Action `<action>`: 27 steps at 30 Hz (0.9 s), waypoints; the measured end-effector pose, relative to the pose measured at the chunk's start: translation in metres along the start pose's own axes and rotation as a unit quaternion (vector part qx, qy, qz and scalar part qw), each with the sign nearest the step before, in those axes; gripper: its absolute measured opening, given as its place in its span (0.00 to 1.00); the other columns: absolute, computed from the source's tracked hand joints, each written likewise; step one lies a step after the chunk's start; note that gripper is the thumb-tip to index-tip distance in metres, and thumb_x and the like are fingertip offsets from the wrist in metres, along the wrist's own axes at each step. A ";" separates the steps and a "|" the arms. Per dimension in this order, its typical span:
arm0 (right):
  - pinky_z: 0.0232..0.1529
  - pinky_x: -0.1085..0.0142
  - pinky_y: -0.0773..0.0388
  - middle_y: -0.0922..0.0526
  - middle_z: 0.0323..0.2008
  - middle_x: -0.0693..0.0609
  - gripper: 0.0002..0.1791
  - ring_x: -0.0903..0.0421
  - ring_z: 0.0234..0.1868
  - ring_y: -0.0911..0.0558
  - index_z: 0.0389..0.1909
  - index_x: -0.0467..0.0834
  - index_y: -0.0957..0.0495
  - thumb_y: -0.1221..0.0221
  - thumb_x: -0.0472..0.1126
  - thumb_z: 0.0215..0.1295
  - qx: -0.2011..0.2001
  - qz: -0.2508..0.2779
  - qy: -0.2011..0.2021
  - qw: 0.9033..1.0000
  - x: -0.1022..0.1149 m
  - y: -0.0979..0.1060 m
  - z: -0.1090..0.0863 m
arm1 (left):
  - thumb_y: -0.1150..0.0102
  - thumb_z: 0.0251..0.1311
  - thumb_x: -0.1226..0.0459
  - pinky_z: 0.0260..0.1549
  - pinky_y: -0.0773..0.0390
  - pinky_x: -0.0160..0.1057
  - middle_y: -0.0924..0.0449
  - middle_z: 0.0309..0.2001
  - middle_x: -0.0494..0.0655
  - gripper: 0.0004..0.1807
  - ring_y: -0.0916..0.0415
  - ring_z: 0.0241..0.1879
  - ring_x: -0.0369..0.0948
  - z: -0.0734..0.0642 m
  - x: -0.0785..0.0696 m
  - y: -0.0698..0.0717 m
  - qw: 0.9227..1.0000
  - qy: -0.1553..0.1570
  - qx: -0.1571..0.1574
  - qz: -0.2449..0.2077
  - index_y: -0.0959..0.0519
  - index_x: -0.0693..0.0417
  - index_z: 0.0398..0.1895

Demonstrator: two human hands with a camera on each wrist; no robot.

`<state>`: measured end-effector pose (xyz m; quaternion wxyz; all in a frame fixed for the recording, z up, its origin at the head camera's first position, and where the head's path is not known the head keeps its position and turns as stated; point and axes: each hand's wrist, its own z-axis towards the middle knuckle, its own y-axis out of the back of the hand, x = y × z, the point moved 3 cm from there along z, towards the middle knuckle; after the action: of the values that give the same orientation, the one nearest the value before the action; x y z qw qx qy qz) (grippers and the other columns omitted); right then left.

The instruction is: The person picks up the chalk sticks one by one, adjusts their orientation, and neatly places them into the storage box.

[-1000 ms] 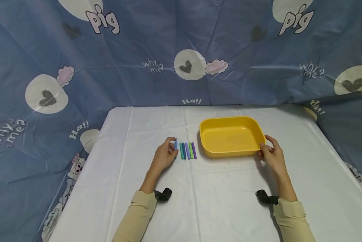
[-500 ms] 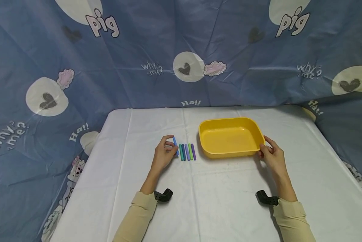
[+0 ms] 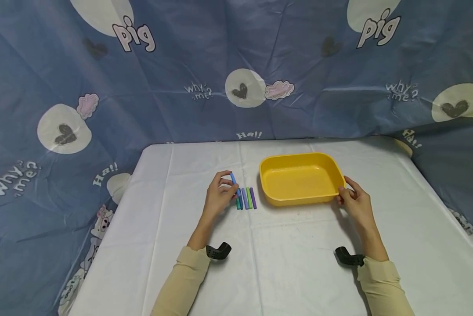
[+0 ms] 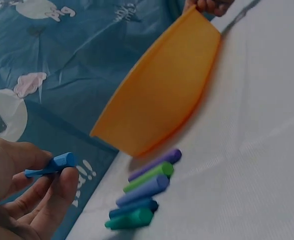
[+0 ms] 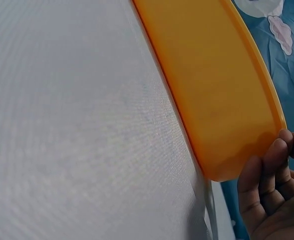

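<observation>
- Left hand [image 3: 217, 197]: thumb and fingers pinch a blue stick [image 4: 61, 162], which leans at the fingertips, apart from the row in the left wrist view.
- Just right of that hand, five sticks lie side by side with narrow gaps: green [image 4: 131, 220] and dark blue [image 4: 136, 206] nearest, then periwinkle [image 4: 144, 191], lime [image 4: 149, 176] and purple [image 4: 157, 165].
- Further right and slightly beyond the row, with a strip of cloth between, sits the yellow tray [image 3: 301, 181], its open top facing up.
- Right hand [image 3: 356, 206]: grasping the tray's rim at the near right corner, thumb towards the wearer.
- White cloth [image 3: 295, 259] gives broad room between the forearms and on the outer side of each hand.
- The table's far edge runs beyond both hands and the tray, meeting the printed blue curtain [image 3: 200, 114].
</observation>
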<state>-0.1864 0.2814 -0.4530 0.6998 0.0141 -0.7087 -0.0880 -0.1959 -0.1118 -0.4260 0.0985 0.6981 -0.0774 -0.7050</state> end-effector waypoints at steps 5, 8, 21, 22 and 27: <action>0.27 0.77 0.21 0.20 0.23 0.61 0.35 0.66 0.24 0.22 0.71 0.36 0.47 0.46 0.43 0.68 0.003 0.009 -0.003 1.000 0.000 0.000 0.000 | 0.40 0.59 0.68 0.38 0.16 0.51 0.25 0.44 0.58 0.28 0.20 0.32 0.42 -0.002 -0.024 -0.005 1.000 0.011 0.012 -0.023 0.34 0.53 0.64; 0.28 0.77 0.21 0.20 0.23 0.61 0.35 0.66 0.24 0.22 0.71 0.36 0.47 0.46 0.43 0.68 0.004 0.007 -0.002 1.000 0.000 0.001 0.000 | 0.39 0.59 0.65 0.37 0.15 0.47 0.24 0.44 0.55 0.28 0.20 0.33 0.40 0.004 -0.018 -0.009 1.000 0.016 0.003 -0.026 0.34 0.48 0.63; 0.30 0.76 0.20 0.19 0.26 0.60 0.35 0.65 0.25 0.21 0.71 0.37 0.47 0.47 0.45 0.69 0.006 -0.020 0.001 1.000 0.001 0.002 0.000 | 0.37 0.57 0.64 0.32 0.15 0.38 0.23 0.41 0.51 0.26 0.19 0.31 0.41 0.021 -0.021 -0.032 0.999 0.007 -0.005 -0.040 0.31 0.42 0.59; 0.30 0.76 0.20 0.19 0.26 0.60 0.35 0.65 0.25 0.21 0.71 0.37 0.47 0.47 0.45 0.69 0.006 -0.020 0.001 1.000 0.001 0.002 0.000 | 0.37 0.57 0.64 0.32 0.15 0.38 0.23 0.41 0.51 0.27 0.19 0.31 0.41 0.022 -0.023 -0.034 0.999 0.008 -0.003 -0.042 0.31 0.42 0.60; 0.30 0.76 0.20 0.19 0.26 0.59 0.35 0.65 0.25 0.21 0.71 0.36 0.47 0.47 0.43 0.69 0.010 -0.015 0.003 1.000 0.002 0.003 0.001 | 0.37 0.57 0.66 0.33 0.15 0.40 0.24 0.41 0.52 0.27 0.19 0.30 0.41 0.025 -0.029 -0.046 0.998 0.009 0.006 -0.068 0.31 0.43 0.60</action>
<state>-0.1868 0.2838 -0.4512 0.7005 0.0325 -0.7070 -0.0916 -0.2223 -0.0609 -0.4089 0.0469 0.7083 -0.0328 -0.7036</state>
